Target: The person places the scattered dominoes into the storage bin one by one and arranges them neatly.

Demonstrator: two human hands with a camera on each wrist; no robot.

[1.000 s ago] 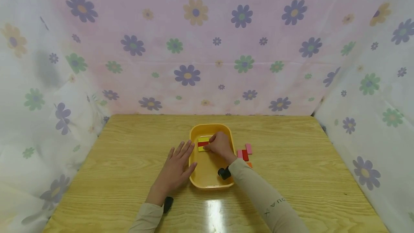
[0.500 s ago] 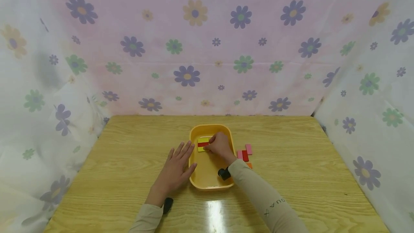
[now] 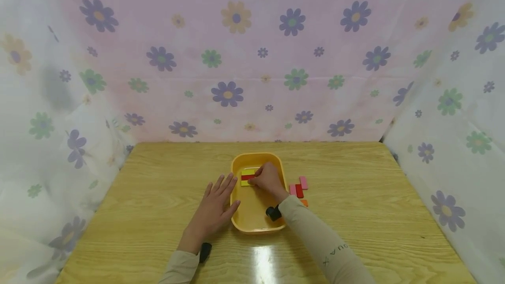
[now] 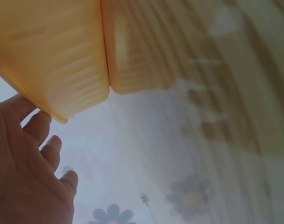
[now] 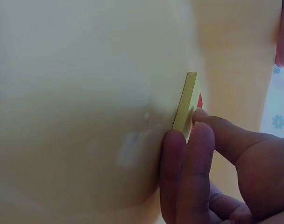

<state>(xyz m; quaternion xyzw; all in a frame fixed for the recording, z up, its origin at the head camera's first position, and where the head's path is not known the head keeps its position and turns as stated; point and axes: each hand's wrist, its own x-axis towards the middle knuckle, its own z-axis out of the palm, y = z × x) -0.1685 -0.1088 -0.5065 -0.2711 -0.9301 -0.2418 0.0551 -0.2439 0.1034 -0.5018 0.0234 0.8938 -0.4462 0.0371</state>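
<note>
A yellow plastic tray (image 3: 252, 209) stands on the table. Inside it, near the far end, thin blocks lie side by side: a yellow block (image 3: 247, 172), a red block (image 3: 247, 178) and another yellow block (image 3: 245, 183). My right hand (image 3: 269, 178) reaches in and pinches the right end of this row between thumb and fingers. In the right wrist view a yellow block (image 5: 186, 100) sits against the fingertips, with a sliver of red behind; the hand covers the rest. My left hand (image 3: 213, 207) touches the tray's left rim with straight, spread fingers.
Right of the tray lie a pink block (image 3: 303, 182), a red block (image 3: 299, 190), another pink block (image 3: 293, 189) and an orange block (image 3: 304, 203), partly behind the right sleeve. Flowered cloth (image 3: 252, 69) encloses the wooden table (image 3: 355, 200) at back and sides.
The head view tilts up slightly, so everything sits a little lower. Both hands, the tray and the blocks keep their places relative to one another.
</note>
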